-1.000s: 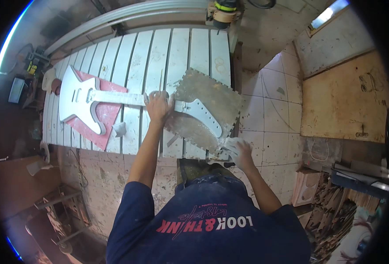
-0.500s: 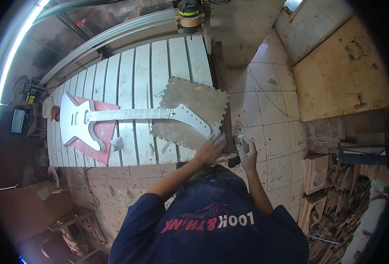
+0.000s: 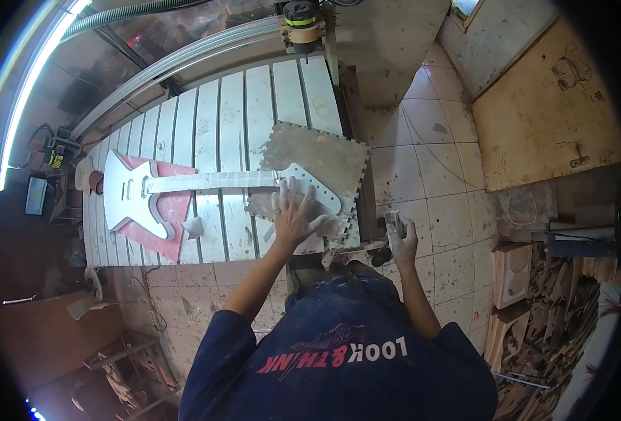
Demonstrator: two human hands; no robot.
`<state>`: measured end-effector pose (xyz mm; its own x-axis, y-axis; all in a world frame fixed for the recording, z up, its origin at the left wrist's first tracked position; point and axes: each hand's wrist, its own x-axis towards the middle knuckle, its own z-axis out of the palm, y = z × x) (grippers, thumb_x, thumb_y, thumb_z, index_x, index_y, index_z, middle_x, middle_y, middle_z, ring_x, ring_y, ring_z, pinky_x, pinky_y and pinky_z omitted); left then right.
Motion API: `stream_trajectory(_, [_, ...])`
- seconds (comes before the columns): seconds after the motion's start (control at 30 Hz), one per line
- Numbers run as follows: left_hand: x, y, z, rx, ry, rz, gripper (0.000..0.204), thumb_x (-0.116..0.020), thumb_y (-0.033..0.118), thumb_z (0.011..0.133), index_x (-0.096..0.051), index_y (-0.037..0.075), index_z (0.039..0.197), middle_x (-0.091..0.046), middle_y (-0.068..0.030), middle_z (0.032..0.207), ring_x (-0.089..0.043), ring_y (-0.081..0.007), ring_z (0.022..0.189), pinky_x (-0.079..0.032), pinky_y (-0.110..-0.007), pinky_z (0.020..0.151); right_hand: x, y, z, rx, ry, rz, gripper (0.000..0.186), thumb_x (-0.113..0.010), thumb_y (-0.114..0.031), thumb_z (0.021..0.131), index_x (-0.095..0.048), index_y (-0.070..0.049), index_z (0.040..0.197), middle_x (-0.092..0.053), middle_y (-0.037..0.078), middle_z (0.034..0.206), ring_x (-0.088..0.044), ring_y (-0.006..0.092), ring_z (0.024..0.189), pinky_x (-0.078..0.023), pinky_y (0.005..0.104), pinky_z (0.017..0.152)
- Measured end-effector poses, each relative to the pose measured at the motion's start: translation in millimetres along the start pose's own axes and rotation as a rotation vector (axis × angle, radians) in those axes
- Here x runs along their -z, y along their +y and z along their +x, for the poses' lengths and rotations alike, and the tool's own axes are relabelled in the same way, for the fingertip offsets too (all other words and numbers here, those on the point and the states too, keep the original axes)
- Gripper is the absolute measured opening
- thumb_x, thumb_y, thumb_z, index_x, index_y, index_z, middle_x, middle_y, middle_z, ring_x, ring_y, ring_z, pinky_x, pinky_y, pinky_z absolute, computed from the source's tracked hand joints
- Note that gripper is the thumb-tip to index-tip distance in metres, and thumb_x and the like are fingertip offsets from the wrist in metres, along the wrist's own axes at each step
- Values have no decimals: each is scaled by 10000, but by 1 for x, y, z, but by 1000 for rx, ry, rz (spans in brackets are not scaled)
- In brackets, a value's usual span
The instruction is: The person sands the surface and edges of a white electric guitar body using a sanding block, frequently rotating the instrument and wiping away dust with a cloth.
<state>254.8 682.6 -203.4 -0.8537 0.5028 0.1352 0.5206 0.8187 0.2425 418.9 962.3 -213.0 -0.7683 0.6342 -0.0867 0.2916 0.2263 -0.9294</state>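
A white electric guitar [image 3: 125,189] lies on a slatted white table [image 3: 244,98]. Its body rests over a pink sheet [image 3: 166,238], while the neck [image 3: 205,181] and pointed headstock [image 3: 321,195] reach over a dusty mat [image 3: 328,146] with jagged edges. My left hand [image 3: 293,214], fingers spread, lies at the lower side of the neck's headstock end. Off the table's right end, my right hand [image 3: 401,238] grips a small dusty block [image 3: 394,221]. A crumpled pale piece [image 3: 192,228] sits beside the pink sheet.
A machine spindle [image 3: 300,24] and metal rail [image 3: 177,48] stand behind the table. At right are a wooden board [image 3: 542,112] and stacked wood offcuts [image 3: 524,330]. A metal stand [image 3: 124,375] is at lower left, and tiled floor [image 3: 440,231] runs along the right side.
My left hand left the neck, dropped toward the near edge, then moved back up to the headstock end. My right hand moved rightward off the mat's corner, and the block now shows in it.
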Motion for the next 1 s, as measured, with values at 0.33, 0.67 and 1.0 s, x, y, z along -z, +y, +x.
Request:
stream_trajectory(0.33, [2,-1,-3,54,74,31,859,-657,748,836,-489,328,1566,-169,-203,1723,-142,-468,1577,-156,-710,1194,-6,-5,5,-10,0,-13,429,-753,-142,936,-622,44,1298,-676,198,1304,-631,293,1249,-461,390,1094])
stream_trajectory(0.67, [1,9,-9,-74,55,-16,807,-669,745,834,-553,329,1515,-186,-209,1717,-147,-492,1568,-162,-702,1196,-12,-8,8,-20,-23,-15,445,-762,-165,934,-623,39,1303,-679,186,1297,-638,273,1229,-469,379,1074])
stream_trajectory(1.0, [-2,21,-7,-9,84,-15,817,-677,751,822,-550,342,1519,-159,-209,1722,-124,-488,1573,-156,-696,1202,-11,0,12,21,-1,-60,439,-767,-197,926,-645,-11,1305,-689,154,1284,-648,276,1221,-477,378,1065])
